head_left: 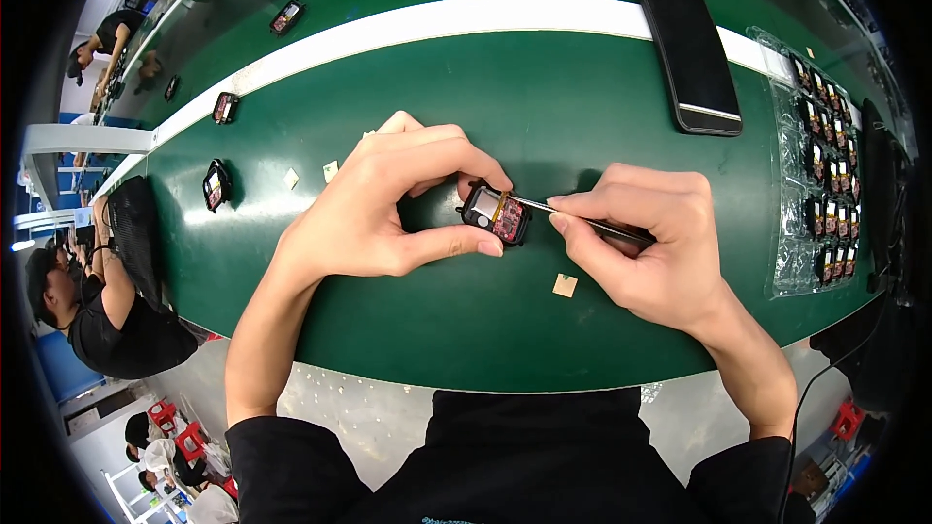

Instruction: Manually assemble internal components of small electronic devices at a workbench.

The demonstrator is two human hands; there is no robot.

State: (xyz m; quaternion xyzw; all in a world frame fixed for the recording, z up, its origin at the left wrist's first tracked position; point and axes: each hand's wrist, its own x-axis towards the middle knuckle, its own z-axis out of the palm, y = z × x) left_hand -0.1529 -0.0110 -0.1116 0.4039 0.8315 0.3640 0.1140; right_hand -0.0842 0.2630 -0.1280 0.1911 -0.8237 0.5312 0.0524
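Between the thumb and fingers of my left hand (388, 199) is a small black watch-like case (496, 212), its back off. Inside it show a red circuit board, a silvery block and a strip of yellow tape. My right hand (649, 238) grips metal tweezers (529, 203) like a pen, and their tip reaches the case's upper right edge. Whether the tip pinches anything is too small to tell. A small cream square (564, 284) lies on the green table just below the tweezers.
A black phone (691, 58) lies across the white strip (485, 15). At right, a clear plastic tray (784, 233) holds several similar cases. More cases (216, 185) sit at left, near small pale squares (330, 171). Another person (116, 311) sits at the far left.
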